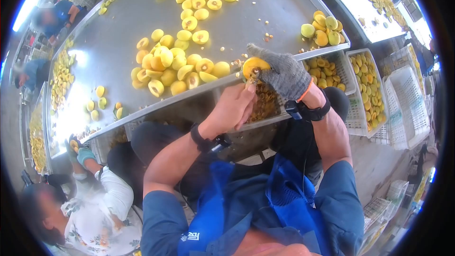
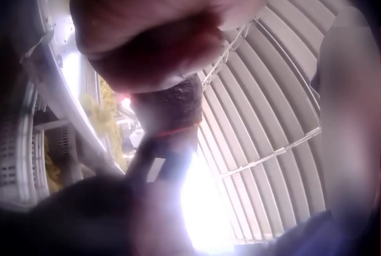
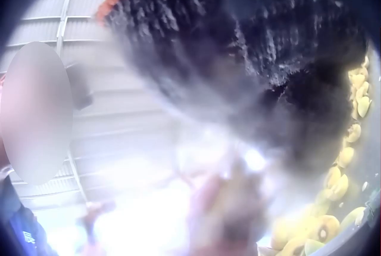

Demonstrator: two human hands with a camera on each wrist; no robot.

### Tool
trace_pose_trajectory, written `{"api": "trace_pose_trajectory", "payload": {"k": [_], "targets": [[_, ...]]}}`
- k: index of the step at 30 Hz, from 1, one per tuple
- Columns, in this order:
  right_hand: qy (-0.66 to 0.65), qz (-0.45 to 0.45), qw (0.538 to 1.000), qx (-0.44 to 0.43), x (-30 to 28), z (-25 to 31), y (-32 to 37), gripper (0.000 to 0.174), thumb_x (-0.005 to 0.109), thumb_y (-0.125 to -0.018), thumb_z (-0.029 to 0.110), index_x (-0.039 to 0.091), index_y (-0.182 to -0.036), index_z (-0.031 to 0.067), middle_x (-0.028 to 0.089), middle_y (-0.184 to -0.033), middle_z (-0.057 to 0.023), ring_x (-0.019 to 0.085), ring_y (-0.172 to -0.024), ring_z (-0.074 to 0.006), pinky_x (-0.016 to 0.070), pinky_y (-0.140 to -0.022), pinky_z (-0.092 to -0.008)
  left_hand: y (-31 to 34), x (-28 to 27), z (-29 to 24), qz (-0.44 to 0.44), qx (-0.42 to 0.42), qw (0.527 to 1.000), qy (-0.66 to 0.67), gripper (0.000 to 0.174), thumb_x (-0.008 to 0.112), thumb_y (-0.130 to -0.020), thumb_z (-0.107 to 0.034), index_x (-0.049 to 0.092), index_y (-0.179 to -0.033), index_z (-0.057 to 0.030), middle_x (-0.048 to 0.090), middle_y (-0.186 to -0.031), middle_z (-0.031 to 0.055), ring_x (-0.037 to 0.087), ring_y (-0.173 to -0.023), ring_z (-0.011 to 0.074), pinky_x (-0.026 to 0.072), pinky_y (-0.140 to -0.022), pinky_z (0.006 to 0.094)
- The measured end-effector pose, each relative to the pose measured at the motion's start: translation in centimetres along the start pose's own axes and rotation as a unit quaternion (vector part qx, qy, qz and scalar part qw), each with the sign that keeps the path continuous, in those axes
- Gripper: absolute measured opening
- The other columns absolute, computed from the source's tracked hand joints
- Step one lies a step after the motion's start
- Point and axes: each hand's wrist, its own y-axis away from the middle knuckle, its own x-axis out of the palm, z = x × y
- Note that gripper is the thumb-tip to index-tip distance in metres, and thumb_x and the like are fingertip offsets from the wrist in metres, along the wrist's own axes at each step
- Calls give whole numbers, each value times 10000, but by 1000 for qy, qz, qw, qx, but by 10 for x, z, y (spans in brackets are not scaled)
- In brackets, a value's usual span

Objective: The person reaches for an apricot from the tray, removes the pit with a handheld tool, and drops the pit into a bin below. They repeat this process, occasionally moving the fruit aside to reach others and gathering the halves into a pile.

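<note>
In the head view my gloved right hand (image 1: 289,72) grips a yellow peach half (image 1: 256,65), its brown pit hollow turned toward the other hand. My bare left hand (image 1: 233,106) is curled right at that fruit and pinches a small thin tool (image 1: 251,83), mostly hidden by the fingers; its exact kind I cannot tell. Both hands meet over the near edge of a metal table (image 1: 142,19). The left wrist view has the curled bare fingers (image 2: 161,29) close up. Dark knit of the glove (image 3: 238,47) fills the top of the right wrist view.
Peach halves (image 1: 175,66) lie heaped on the table, with more fruit (image 1: 324,28) at its right corner. Below the hands is a bin of brown pits (image 1: 265,106). Crates of peaches (image 1: 367,90) stand to the right. Another person (image 1: 95,194) sits at the left.
</note>
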Motion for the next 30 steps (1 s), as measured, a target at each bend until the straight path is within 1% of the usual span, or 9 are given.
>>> {"api": "trace_pose_trajectory", "payload": {"k": [3,5,8,14,17,20,23,26,30], "targets": [[2,26,1000,9,-6,-4,0,503,710,-882,78,612,-1375,59,735,-1071,-217,715,-984,-391,553,-863,-408,-1,-1,0,5,-21,1000,-8,444,428,-1118,-377,554,-873,-29,421,-528,-6,354,-365,95,318,-360,264],[7,43,999,31,-7,-2,0,488,711,-882,77,626,-1362,59,738,-1079,-213,719,-983,-376,554,-869,-399,-1,0,-2,15,-44,999,13,447,432,-1116,-384,551,-867,-33,409,-530,-9,354,-372,90,316,-360,262],[-46,51,997,35,-9,-2,1,474,716,-883,79,641,-1351,62,740,-1097,-209,722,-992,-355,554,-886,-389,2,-3,-8,36,-95,992,76,453,447,-1109,-405,550,-865,-38,384,-540,-17,348,-386,81,310,-359,257],[20,21,999,-36,-4,-2,4,501,722,-865,49,638,-1358,61,738,-1133,-198,712,-1033,-377,553,-903,-386,5,-5,-15,37,-148,982,111,474,478,-1092,-448,553,-851,-47,354,-560,-29,331,-404,70,298,-359,249],[117,7,992,-49,8,-6,7,537,716,-892,80,611,-1417,112,749,-1125,-152,710,-1025,-368,551,-917,-415,5,-7,-17,35,-164,978,124,479,482,-1090,-455,557,-846,-50,355,-561,-32,329,-405,66,292,-355,248],[49,-23,995,-78,9,-6,4,492,721,-860,30,654,-1345,73,744,-1125,-186,722,-1022,-352,558,-886,-380,6,-16,-20,55,-178,972,141,486,482,-1089,-459,557,-846,-45,354,-560,-37,330,-404,58,285,-348,241],[-38,93,994,-31,-6,-10,-3,461,714,-872,29,669,-1329,74,757,-1101,-168,736,-988,-313,561,-883,-376,7,-23,-18,95,-182,971,121,499,479,-1089,-466,549,-837,-41,353,-557,-41,331,-400,48,283,-340,228],[-60,166,984,-6,-14,-10,-6,444,712,-881,35,676,-1322,74,768,-1073,-150,741,-959,-282,563,-880,-369,6,-26,-18,118,-199,967,102,512,467,-1092,-471,536,-824,-40,357,-557,-43,337,-396,41,291,-334,216],[-30,135,989,-47,-14,-7,-1,448,706,-887,39,670,-1332,76,762,-1103,-153,735,-982,-287,558,-895,-363,7,-29,-15,139,-217,952,165,515,443,-1101,-473,538,-845,-36,363,-560,-44,339,-392,35,296,-329,211]]}}
